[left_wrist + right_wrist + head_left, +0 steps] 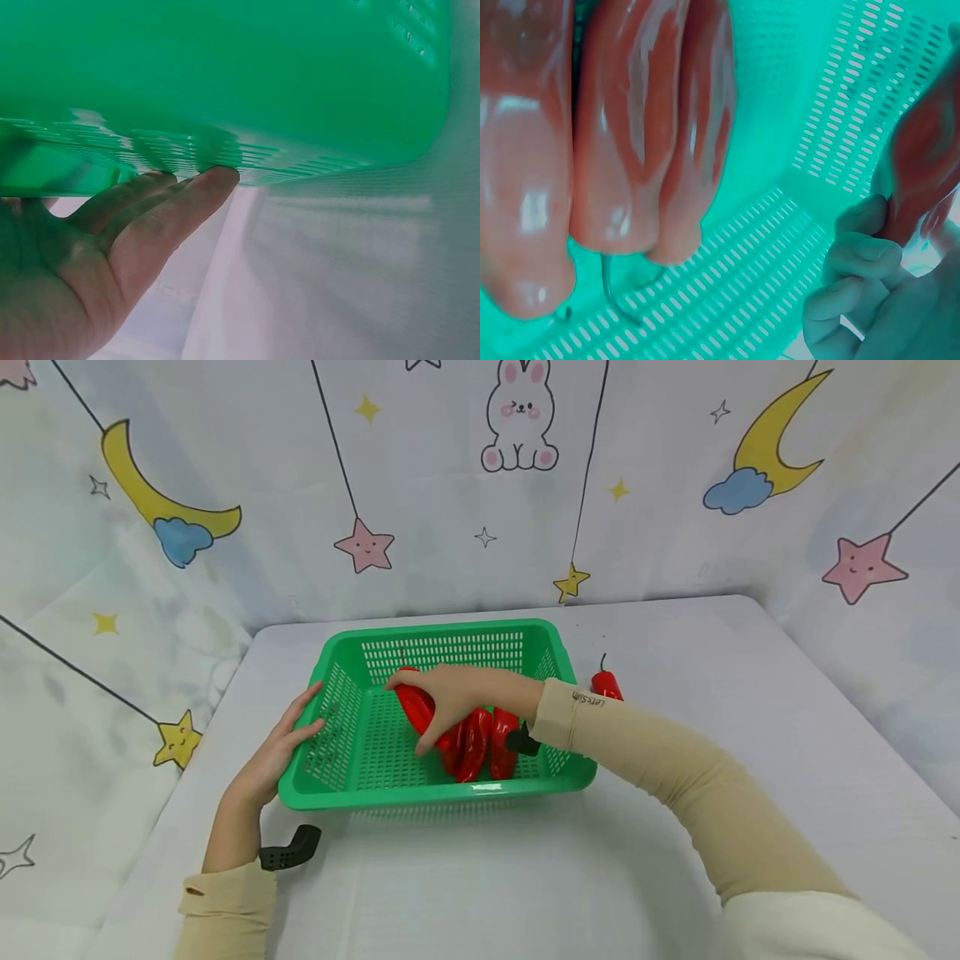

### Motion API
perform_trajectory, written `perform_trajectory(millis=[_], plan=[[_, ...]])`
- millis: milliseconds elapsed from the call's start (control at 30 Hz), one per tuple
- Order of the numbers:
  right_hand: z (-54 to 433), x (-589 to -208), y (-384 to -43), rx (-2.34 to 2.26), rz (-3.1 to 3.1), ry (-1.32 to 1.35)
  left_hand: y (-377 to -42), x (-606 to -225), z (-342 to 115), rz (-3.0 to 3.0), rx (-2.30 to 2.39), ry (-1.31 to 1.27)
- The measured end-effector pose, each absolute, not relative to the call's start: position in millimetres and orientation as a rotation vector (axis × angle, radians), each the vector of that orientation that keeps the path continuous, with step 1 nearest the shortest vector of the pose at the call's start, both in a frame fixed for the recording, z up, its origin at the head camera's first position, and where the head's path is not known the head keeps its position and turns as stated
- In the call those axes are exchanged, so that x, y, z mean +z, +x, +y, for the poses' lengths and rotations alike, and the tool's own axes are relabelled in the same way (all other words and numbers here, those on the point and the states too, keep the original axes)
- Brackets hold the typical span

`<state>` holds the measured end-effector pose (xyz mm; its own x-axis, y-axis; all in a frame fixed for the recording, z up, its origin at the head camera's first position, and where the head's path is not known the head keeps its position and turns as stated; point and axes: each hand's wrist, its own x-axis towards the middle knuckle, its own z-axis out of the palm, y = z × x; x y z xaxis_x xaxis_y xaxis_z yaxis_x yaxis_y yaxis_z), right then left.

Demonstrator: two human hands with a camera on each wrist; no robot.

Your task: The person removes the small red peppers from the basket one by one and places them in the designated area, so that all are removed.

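A long red pepper (415, 706) is in my right hand (457, 693), held inside a green plastic basket (435, 795). The right wrist view shows my fingers (862, 259) curled against that pepper's end. Beside it, three glossy red peppers (630, 127) with thin dark stems lie side by side on the slotted bottom, toward the basket's right half. At the basket's left wall rests my left hand (281, 752); in the left wrist view its fingers (176, 217) are fairly straight and touch the slotted outside. The left thumb's contact with the rim is hard to make out.
Another red pepper (607, 685) lies on the white table (712, 668), right of the basket and partly hidden by my right sleeve. Behind the table hangs a cloth (435, 485) printed with moons, stars and a rabbit. Black wrist devices (292, 850) sit on both wrists.
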<state>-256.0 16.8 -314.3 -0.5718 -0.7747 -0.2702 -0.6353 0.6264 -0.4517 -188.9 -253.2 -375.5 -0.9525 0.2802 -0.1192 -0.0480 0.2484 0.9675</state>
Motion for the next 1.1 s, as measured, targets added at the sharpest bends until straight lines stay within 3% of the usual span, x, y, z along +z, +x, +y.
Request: perform_trajectory(millis=[300, 1100], plan=[[41, -287, -259, -0.484, 2.436, -1.114, -197, -368, -255, 2.281, 1.735, 0.227], [125, -267, -256, -0.750, 2.476, -1.076, -189, -376, -255, 2.232, 1.772, 0.204]])
